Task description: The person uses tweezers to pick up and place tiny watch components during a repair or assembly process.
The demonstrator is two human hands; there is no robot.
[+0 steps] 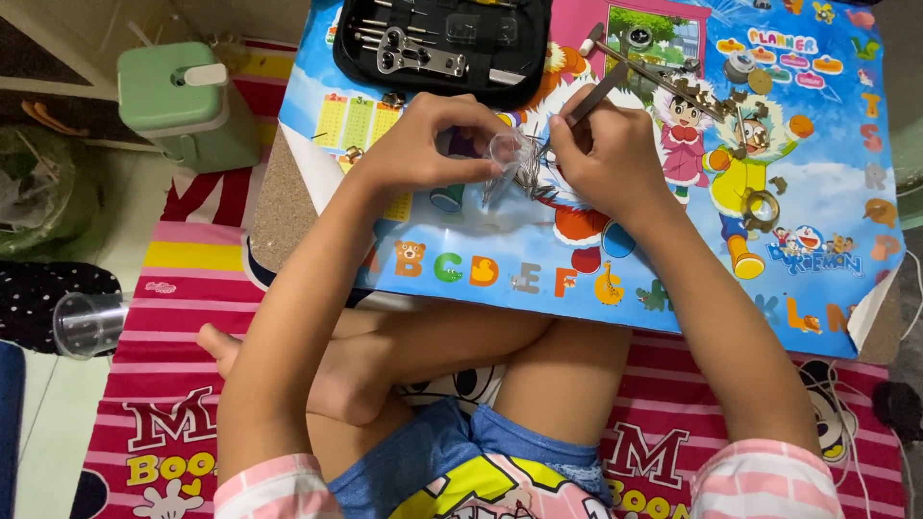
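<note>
Tweezers (pixel 593 96) sit pinched in the right hand (pixel 606 154), their tips pointing down toward a small clear plastic piece (pixel 505 149) near the middle of the table (pixel 673 279). That clear piece is pinched between thumb and fingers of the left hand (pixel 423 144), so both grips are pressed together on what they hold. Just beside the tweezer tips lies a small heap of thin metal bits (pixel 529 178), touching the colourful cartoon sheet that covers the table. Toward the far edge, a black tool case (pixel 442 43) lies open with metal tools inside. Along the right side of the table, small brass-coloured gears and parts (pixel 745 86) are scattered, well apart from the hands. Off the table's left edge, a green container (pixel 183 101) stands on the floor, and a clear plastic cup (pixel 87 322) lies on its side nearer the person's knee.
</note>
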